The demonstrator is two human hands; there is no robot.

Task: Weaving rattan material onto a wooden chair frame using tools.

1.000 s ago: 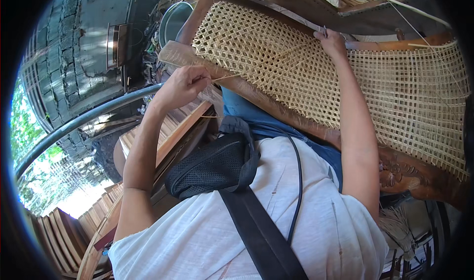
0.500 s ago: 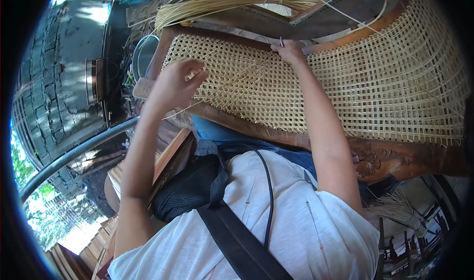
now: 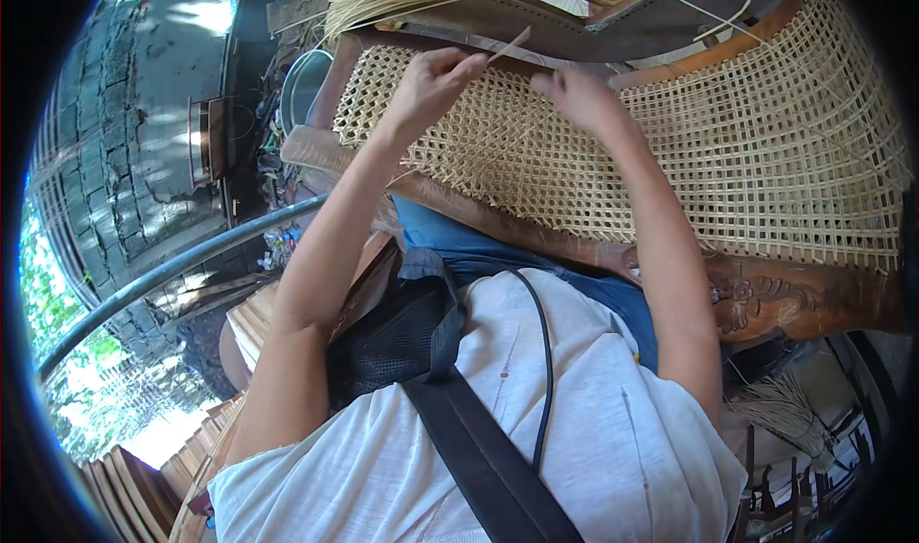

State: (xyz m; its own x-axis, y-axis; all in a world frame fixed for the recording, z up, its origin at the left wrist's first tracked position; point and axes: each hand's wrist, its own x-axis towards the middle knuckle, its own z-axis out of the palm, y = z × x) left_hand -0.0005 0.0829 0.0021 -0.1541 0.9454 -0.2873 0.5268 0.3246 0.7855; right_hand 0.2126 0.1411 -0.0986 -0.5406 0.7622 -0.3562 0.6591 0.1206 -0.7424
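Observation:
A woven cane panel [image 3: 536,170] with open holes spans a brown wooden chair frame [image 3: 766,289] across my lap. Over its left part, my left hand [image 3: 433,86] is closed in a pinch on a short pale cane strip [image 3: 510,45], which points up and to the right from the fingertips. My right hand [image 3: 586,101] is at the panel's far edge, close to the upper rail, its fingers curled. It is slightly blurred, and whatever it holds is hidden.
A bundle of loose cane strands [image 3: 431,0] lies beyond the far rail. Carved decoration marks the near rail at right. A grey metal pipe [image 3: 182,273] curves along the left, near stacked wooden pieces [image 3: 144,490]. More strands [image 3: 780,409] lie at lower right.
My left hand has moved right and away from me, toward the far rail, and the pale strip now shows in it. My right hand has shifted slightly; the metallic thing seen in it no longer shows.

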